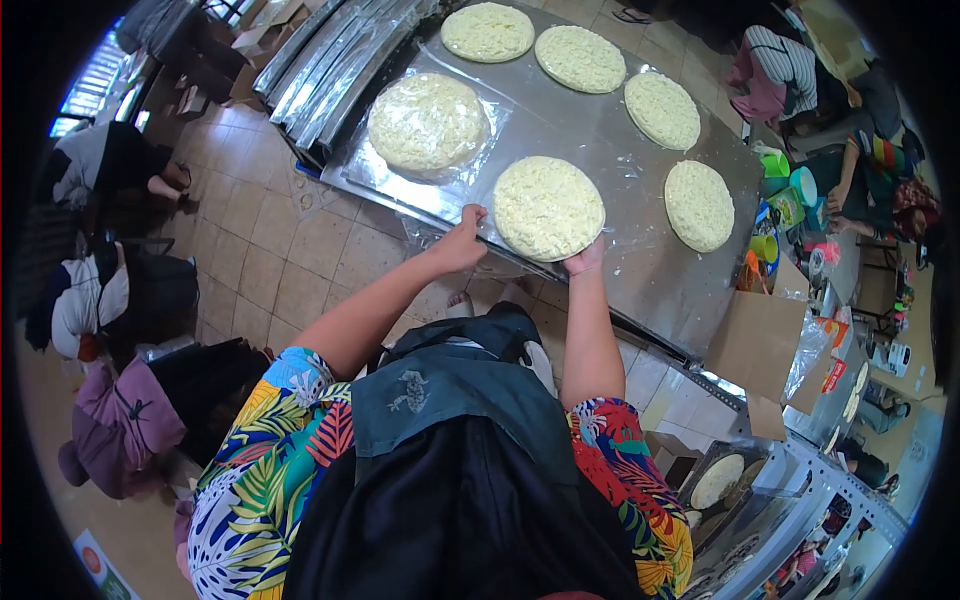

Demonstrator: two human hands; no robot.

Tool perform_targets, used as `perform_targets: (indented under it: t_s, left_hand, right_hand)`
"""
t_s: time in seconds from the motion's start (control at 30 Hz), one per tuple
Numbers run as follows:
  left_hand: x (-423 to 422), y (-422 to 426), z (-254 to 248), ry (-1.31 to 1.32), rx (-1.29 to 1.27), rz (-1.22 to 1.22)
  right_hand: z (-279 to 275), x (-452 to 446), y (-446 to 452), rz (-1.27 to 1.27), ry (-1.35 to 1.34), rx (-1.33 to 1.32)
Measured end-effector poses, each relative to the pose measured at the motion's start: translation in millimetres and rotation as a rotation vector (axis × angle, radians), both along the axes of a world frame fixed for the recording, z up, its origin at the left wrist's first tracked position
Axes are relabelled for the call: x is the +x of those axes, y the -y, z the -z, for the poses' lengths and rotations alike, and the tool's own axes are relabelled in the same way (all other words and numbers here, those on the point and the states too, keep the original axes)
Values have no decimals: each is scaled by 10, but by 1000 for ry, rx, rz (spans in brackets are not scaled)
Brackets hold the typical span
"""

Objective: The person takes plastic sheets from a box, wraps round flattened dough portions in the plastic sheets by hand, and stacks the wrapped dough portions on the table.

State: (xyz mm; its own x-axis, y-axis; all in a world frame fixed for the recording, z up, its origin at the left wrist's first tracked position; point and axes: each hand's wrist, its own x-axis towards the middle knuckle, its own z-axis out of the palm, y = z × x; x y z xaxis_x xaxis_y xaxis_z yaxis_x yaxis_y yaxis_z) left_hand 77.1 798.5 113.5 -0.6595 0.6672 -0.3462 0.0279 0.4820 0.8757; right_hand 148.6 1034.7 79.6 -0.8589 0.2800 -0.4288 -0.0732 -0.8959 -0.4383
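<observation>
A round pizza (549, 208), thickly covered with pale shredded cheese, is at the near edge of a metal table (600, 150). My right hand (587, 260) grips its near right rim, palm up, with the fingers hidden beneath it. My left hand (460, 245) is closed at the table edge, left of that pizza and apart from it. Whatever its fingers may pinch cannot be made out. Beyond it, a larger pale cheese-covered round (426, 122) lies on clear plastic film (490, 115).
Several similar rounds, including one at the right (699, 206), line the table's far and right sides. Stacked plastic-covered trays (345, 75) stand at the left. An open cardboard box (755, 340) adjoins the right corner. Other people are at both sides; a metal rack (800, 480) stands lower right.
</observation>
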Motion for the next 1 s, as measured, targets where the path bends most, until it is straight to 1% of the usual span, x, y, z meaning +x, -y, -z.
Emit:
perform_targets:
  t_s: [0.03,0.07,0.1,0.13,0.17,0.2,0.23,0.27,0.3,0.33,0.4,0.47,0.5,0.57,0.6,0.67,0.7,0.77,0.8,0.87,0.9,0.97,1.0]
  left_hand:
    - [-7,-10,-10,0,-4,-7]
    - [-20,-3,-18,-1,-2,7]
    - [-34,12,-28,13,-47,-10]
    - [-34,-34,-206,25,-93,-24]
    - [-46,-64,-396,79,-232,-52]
    - [-69,-122,-495,76,-229,-29]
    - [-93,-173,-546,5,-172,-39]
    - [-104,-233,-569,-61,-114,-50]
    - [-175,-340,-559,-87,-65,7]
    - [-232,-515,-686,-83,-60,27]
    - [-343,-985,-909,-61,30,134]
    - [-426,-1503,-905,-186,33,154]
    - [-448,-1768,-887,-187,36,168]
    - [-500,-2235,-799,-500,-218,279]
    - [-547,-2392,-702,-500,-215,288]
    - [-624,-2659,-499,-669,-220,317]
    - [-717,-2779,-443,-666,-220,326]
    - [-886,-2915,-355,-601,-149,326]
    - [-921,-2915,-363,-596,-153,338]
    - [-1029,-2884,-531,-351,43,223]
    - [-1068,-2850,-641,-350,37,225]
    - [-1120,-2713,-806,113,-11,198]
    - [-1140,-2644,-799,113,-16,185]
  right_hand:
    - [67,14,-42,-14,100,96]
    - [133,73,-91,-1,100,97]
    - [229,183,-167,68,154,43]
    - [193,288,-227,138,207,-11]
    - [133,468,-318,160,207,-11]
    - [-94,679,-382,165,318,157]
    - [-245,827,-457,169,434,322]
    - [-250,936,-569,192,442,321]
    - [-257,1053,-685,234,526,448]
    - [-274,1147,-790,273,610,575]
    - [-303,1178,-979,350,616,567]
    - [-348,1104,-1111,382,672,591]
    - [-339,1058,-1150,396,675,588]
    - [-285,935,-1191,367,704,699]
    - [-255,880,-1215,375,708,696]
    - [-190,793,-1248,321,725,702]
    - [-170,748,-1269,326,732,697]
    - [-148,677,-1290,358,758,712]
    - [-170,641,-1269,362,767,702]
    - [-308,563,-1229,439,778,766]
    - [-370,550,-1224,437,779,760]
    - [-450,522,-1171,451,717,741]
    - [-430,521,-1163,437,713,740]
